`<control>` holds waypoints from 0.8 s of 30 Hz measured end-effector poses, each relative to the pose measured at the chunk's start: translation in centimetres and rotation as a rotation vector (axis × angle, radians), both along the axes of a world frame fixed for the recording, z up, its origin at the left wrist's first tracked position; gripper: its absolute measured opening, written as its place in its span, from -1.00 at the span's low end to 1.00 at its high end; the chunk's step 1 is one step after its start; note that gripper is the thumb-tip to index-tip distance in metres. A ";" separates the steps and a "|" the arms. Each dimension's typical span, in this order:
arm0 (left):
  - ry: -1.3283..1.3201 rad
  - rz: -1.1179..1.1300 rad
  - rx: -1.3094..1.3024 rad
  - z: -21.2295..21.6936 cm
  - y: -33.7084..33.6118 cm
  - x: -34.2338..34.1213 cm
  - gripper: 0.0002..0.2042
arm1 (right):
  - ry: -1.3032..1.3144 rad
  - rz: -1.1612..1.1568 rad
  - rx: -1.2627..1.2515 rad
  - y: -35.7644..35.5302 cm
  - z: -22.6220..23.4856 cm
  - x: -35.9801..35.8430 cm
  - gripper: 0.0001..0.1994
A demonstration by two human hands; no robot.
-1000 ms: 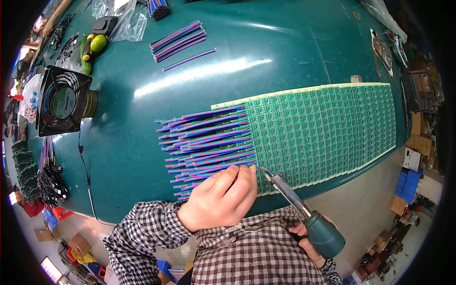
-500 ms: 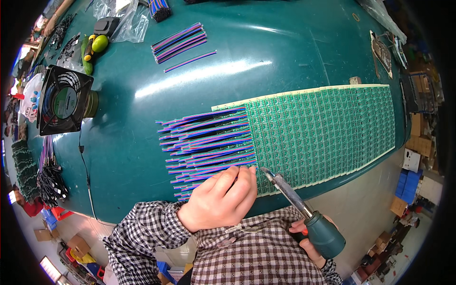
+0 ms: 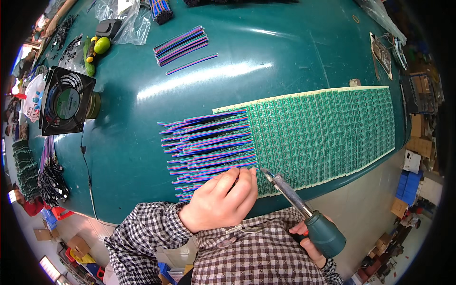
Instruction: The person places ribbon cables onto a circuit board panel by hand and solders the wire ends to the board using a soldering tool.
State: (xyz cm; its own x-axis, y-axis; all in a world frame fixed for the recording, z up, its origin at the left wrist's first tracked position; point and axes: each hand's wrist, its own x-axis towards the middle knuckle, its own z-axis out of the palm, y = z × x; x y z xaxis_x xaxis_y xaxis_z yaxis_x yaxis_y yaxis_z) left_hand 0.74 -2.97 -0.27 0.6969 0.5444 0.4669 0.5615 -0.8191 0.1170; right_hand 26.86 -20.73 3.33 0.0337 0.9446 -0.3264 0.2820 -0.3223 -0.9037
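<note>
My left hand [image 3: 222, 197] is closed in a pinch at the near end of a row of multicoloured ribbon wires [image 3: 209, 140]. Its fingertips press on a wire where it meets the green circuit-board panels [image 3: 323, 135]; the palm hides most of that wire. A soldering iron [image 3: 292, 192] with a dark green handle is gripped in my right hand [image 3: 311, 244], partly hidden behind the handle. The iron's tip points up and left, just right of my left fingertips, over the board. Whether it touches the board I cannot tell.
A black fan [image 3: 68, 100] stands at the left, its cable hanging down the table. Behind lie a stack of cut ribbon wires [image 3: 181, 46] and one single wire [image 3: 192, 64]. A green fruit [image 3: 101, 45], plastic bags [image 3: 129, 21] and black cables [image 3: 52, 185] sit farther left.
The table scene has shifted very slightly in view. Both hands and the soldering iron hold practically the same place.
</note>
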 end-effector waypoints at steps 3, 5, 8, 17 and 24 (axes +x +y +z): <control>0.003 -0.002 -0.009 0.2 0.0 0.0 -0.74 | -0.020 0.021 -0.010 0.4 0.3 0.0 -0.46; 0.007 -0.005 -0.013 0.1 0.1 0.0 -0.74 | -0.025 0.031 -0.030 0.4 0.3 0.0 -0.48; 0.001 -0.003 0.007 -0.1 0.1 0.0 -0.75 | -0.036 0.027 -0.013 0.4 0.3 -0.1 -0.51; -0.002 0.002 0.002 0.0 0.1 0.1 -0.74 | -0.026 -0.124 -0.076 1.7 1.3 -1.3 -0.67; -0.005 0.003 -0.003 0.0 0.0 0.0 -0.73 | 0.044 -0.041 -0.084 -0.8 0.0 -0.2 -0.48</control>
State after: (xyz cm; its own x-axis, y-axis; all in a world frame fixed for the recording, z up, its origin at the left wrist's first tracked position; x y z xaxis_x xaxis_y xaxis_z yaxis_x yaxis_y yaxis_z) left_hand 0.73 -3.00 -0.22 0.6929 0.5477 0.4690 0.5631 -0.8172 0.1225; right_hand 26.66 -21.57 3.37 0.0559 0.9121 -0.4062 0.2281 -0.4078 -0.8841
